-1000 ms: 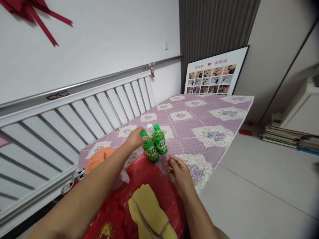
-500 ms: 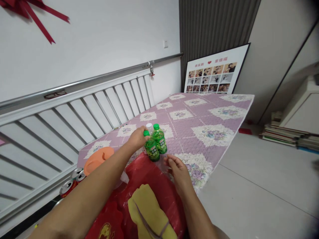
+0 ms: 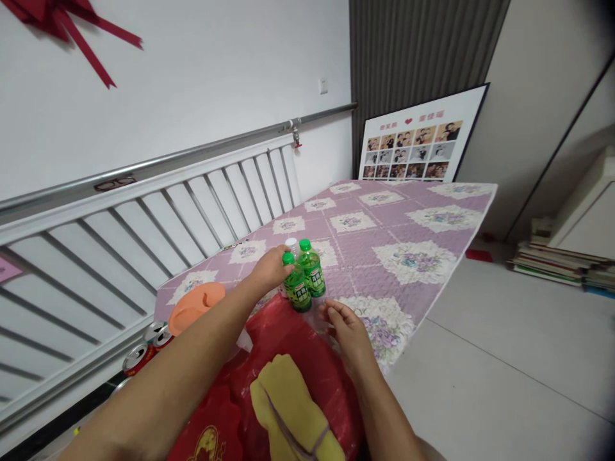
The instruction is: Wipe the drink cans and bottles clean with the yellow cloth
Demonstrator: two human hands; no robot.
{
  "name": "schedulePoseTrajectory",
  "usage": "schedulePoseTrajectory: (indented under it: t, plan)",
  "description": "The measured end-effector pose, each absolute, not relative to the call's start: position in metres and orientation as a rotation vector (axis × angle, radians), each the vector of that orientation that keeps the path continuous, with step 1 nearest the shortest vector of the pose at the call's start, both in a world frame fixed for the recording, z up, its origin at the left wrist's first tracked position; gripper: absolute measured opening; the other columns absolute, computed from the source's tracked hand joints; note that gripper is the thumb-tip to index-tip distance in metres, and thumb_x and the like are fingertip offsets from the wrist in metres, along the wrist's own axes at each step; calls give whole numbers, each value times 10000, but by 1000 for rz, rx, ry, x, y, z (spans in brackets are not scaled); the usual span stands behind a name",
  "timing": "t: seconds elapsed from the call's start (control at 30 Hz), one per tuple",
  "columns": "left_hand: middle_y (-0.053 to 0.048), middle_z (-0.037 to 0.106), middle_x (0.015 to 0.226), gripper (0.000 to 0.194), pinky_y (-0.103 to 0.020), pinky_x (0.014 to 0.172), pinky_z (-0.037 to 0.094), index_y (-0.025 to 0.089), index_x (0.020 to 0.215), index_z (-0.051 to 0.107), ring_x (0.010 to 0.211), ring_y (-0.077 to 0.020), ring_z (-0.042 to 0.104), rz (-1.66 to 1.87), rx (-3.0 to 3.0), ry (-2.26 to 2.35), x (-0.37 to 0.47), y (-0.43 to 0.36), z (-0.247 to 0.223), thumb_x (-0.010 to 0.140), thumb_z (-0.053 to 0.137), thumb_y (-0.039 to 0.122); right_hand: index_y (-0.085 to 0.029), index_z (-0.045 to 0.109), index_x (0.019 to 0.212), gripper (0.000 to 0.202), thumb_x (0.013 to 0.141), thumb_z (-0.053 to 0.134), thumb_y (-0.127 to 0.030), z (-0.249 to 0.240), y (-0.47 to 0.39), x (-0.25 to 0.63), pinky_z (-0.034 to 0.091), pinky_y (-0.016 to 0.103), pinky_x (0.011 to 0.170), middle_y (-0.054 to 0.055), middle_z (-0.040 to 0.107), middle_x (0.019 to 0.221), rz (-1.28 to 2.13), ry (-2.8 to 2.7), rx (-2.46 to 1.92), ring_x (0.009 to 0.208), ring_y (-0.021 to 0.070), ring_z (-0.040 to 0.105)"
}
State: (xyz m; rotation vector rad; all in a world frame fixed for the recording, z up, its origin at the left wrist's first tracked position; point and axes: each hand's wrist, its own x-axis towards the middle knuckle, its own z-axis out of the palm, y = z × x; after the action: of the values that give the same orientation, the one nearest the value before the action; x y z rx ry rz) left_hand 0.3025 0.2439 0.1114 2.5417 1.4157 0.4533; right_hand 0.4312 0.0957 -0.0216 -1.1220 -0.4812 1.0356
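Two green drink bottles stand upright and close together, a front bottle [image 3: 298, 293] and a rear bottle [image 3: 313, 272]. Behind them shows the white cap [image 3: 291, 243] of another bottle, mostly hidden. My left hand [image 3: 271, 267] is closed at the neck and shoulder of the front bottle. To the right of the bottles is my right hand [image 3: 346, 328], its fingers curled with thumb and fingertips close together. Whether it pinches the clear film near it is hard to see. Below lies a red plastic covering [image 3: 283, 330] with a yellow cloth [image 3: 293, 403] on it.
An orange divided dish [image 3: 196, 307] and several drink cans [image 3: 138, 358] are at the left, partly behind my forearm. A quilted purple floral cover [image 3: 353, 243] spreads ahead. The white radiator [image 3: 192, 218] lines the left wall. Stacked books [image 3: 542, 262] lie on the right floor.
The whole view has shifted slightly to the right. My hands and the bottles keep almost the same places relative to each other.
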Motion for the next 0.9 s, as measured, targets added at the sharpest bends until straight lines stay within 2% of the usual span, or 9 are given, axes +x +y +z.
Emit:
schedulePoseTrajectory:
  t: [0.13,0.3,0.53,0.67,0.77,0.9]
  plan:
    - [-154,686,1233,555,-372,956,518,143,1366,529,1096,-272,674,497,2543,1415,302,237,117,841,702,196,-261,750,939,385,653,788,-516,-22,96,430,488,293,626,39,787,939,1046,-504,-1122,841,224,695]
    - [-176,586,1395,550,-418,1127,426,144,1397,507,1303,-284,553,608,2594,1342,301,211,137,872,668,168,-258,748,946,374,673,777,-512,-23,97,429,501,293,627,40,788,952,1043,-535,-1133,850,223,697]
    - [-125,656,1237,343,-451,1075,500,198,1206,604,1223,-265,594,954,2680,697,277,137,140,870,603,129,-249,751,957,414,672,774,-548,-25,99,427,527,302,630,38,786,923,1043,-605,-1167,814,221,704]
    - [-115,660,1244,355,-378,1020,551,237,1218,589,1180,-230,637,859,2694,614,247,81,115,884,590,117,-245,754,970,430,685,765,-566,-25,98,425,546,321,661,46,785,921,1047,-653,-1180,822,230,710]
    - [-108,691,1191,342,-323,913,600,259,1200,595,1092,-224,688,896,2675,649,211,50,80,881,597,136,-241,753,968,446,681,772,-582,-25,98,421,559,339,697,55,787,925,1051,-692,-1192,844,242,713]
    - [-94,722,1213,323,-280,926,602,303,1238,639,1092,-213,719,754,2508,870,150,22,21,923,645,231,-235,748,987,502,662,790,-615,-23,97,414,569,367,768,70,792,974,1067,-746,-1192,892,258,718]
